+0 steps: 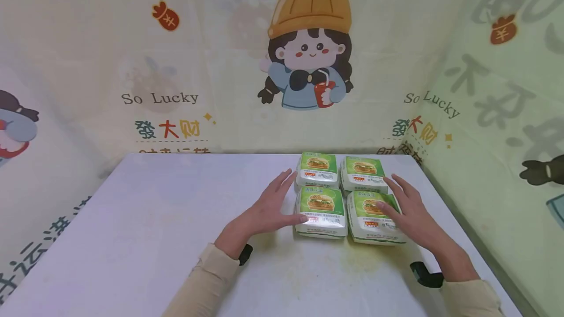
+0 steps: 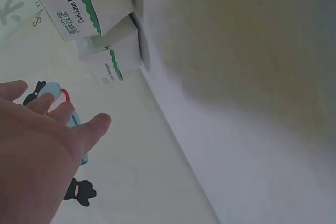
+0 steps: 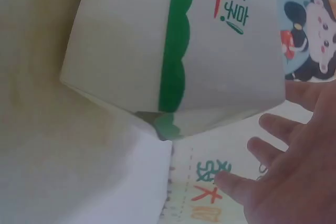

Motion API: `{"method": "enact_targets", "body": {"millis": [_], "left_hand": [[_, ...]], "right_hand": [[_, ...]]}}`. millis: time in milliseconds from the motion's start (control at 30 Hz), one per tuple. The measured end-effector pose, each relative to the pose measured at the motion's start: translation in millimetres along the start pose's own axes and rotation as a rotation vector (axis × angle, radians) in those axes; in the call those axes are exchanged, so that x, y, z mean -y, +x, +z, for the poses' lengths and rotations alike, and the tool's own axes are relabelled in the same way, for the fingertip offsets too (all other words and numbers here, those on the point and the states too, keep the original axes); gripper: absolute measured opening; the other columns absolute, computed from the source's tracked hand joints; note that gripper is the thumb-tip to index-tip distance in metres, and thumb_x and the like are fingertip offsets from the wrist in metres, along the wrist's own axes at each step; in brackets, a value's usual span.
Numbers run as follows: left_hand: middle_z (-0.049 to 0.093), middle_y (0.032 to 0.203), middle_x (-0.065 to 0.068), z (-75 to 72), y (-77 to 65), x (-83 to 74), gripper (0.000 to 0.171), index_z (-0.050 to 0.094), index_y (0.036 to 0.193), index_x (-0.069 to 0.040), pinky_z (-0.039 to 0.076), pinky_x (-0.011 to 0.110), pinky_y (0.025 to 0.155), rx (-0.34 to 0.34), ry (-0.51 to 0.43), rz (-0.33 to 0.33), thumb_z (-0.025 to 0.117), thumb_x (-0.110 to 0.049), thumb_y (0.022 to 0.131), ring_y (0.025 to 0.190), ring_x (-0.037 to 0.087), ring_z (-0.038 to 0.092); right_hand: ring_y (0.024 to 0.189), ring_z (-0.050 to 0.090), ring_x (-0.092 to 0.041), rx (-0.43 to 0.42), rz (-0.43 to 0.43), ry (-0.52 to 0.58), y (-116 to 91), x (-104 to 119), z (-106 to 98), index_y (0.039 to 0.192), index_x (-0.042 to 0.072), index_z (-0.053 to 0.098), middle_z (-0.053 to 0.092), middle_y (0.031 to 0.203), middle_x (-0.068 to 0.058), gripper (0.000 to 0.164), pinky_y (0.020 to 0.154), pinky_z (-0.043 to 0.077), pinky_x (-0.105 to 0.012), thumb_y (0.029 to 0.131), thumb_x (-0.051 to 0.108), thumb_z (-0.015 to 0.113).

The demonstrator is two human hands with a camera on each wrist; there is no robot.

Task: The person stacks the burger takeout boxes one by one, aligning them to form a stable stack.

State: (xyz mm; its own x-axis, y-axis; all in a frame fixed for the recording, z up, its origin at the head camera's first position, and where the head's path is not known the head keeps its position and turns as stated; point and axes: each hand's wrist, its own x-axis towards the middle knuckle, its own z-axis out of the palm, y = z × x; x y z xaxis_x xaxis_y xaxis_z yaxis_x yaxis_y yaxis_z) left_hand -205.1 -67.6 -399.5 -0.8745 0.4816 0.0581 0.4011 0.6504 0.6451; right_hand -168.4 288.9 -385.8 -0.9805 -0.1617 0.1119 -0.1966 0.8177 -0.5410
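Green-and-white hamburger boxes stand in a two-by-two block on the table: a back left box, a back right box, a front left box and a front right box. My left hand is spread at the block's left side, its thumb over the front left box's edge. Along the right side my right hand reaches with extended fingers, thumb over the front right box. Neither hand grips anything; whether they touch the boxes I cannot tell. Close up, the right wrist view shows one white box beside the fingers.
The white table extends to the left of the boxes, and yellowish stains mark it in front of them. Directly behind the boxes, at the table's back edge, hangs a printed cloth. Another cloth side runs along the right.
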Motion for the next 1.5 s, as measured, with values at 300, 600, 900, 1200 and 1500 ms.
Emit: {"method": "enact_targets", "body": {"millis": [300, 600, 900, 1200, 1500], "left_hand": [[0.002, 0.167, -0.01, 18.0, 4.8, -5.1, 0.11, 0.007, 0.159, -0.035, 0.026, 0.054, 0.119, 0.041, -0.196, -0.018, 0.076, -0.058, 0.077, 0.154, 0.02, 0.008], [0.004, 0.167, -0.006, 27.3, 5.8, -0.7, 0.115, 0.007, 0.16, -0.031, 0.027, 0.052, 0.119, 0.039, -0.216, -0.023, 0.081, -0.053, 0.074, 0.154, 0.021, 0.01], [0.002, 0.166, -0.012, 30.1, 13.5, 2.8, 0.115, 0.008, 0.158, -0.039, 0.026, 0.05, 0.12, 0.071, -0.228, 0.006, 0.082, -0.054, 0.072, 0.153, 0.017, 0.01], [0.003, 0.166, -0.012, 31.6, 18.1, 2.0, 0.116, 0.01, 0.16, -0.032, 0.025, 0.047, 0.121, 0.098, -0.198, 0.016, 0.084, -0.048, 0.072, 0.153, 0.017, 0.01], [0.016, 0.162, -0.004, 34.1, 14.6, 4.7, 0.114, 0.015, 0.159, -0.029, 0.032, 0.042, 0.118, 0.089, -0.186, 0.043, 0.087, -0.043, 0.072, 0.145, 0.017, 0.025]], "right_hand": [[0.147, 0.007, -0.052, -0.005, 0.01, 0.152, -5.3, -16.1, 7.1, 0.159, 0.009, 0.013, 0.004, 0.163, -0.025, 0.084, 0.101, 0.018, -0.081, 0.096, 0.039, 0.06], [0.143, 0.015, -0.048, 0.028, -0.026, 0.219, -8.1, -26.6, 15.3, 0.159, 0.012, 0.011, 0.006, 0.162, -0.025, 0.095, 0.104, 0.025, -0.073, 0.089, 0.031, 0.071], [0.141, 0.016, -0.045, 0.099, -0.018, 0.229, -9.0, -28.7, 11.0, 0.16, 0.015, 0.004, 0.004, 0.161, -0.024, 0.103, 0.104, 0.025, -0.075, 0.086, 0.031, 0.074], [0.137, 0.02, -0.044, 0.141, -0.015, 0.232, -12.6, -31.3, 12.3, 0.16, 0.021, 0.002, 0.002, 0.161, -0.023, 0.106, 0.101, 0.027, -0.075, 0.085, 0.031, 0.075], [0.135, 0.021, -0.044, 0.152, -0.005, 0.181, -16.7, -31.4, 15.1, 0.16, 0.021, 0.003, 0.0, 0.162, -0.023, 0.108, 0.096, 0.032, -0.068, 0.083, 0.034, 0.077]]}}
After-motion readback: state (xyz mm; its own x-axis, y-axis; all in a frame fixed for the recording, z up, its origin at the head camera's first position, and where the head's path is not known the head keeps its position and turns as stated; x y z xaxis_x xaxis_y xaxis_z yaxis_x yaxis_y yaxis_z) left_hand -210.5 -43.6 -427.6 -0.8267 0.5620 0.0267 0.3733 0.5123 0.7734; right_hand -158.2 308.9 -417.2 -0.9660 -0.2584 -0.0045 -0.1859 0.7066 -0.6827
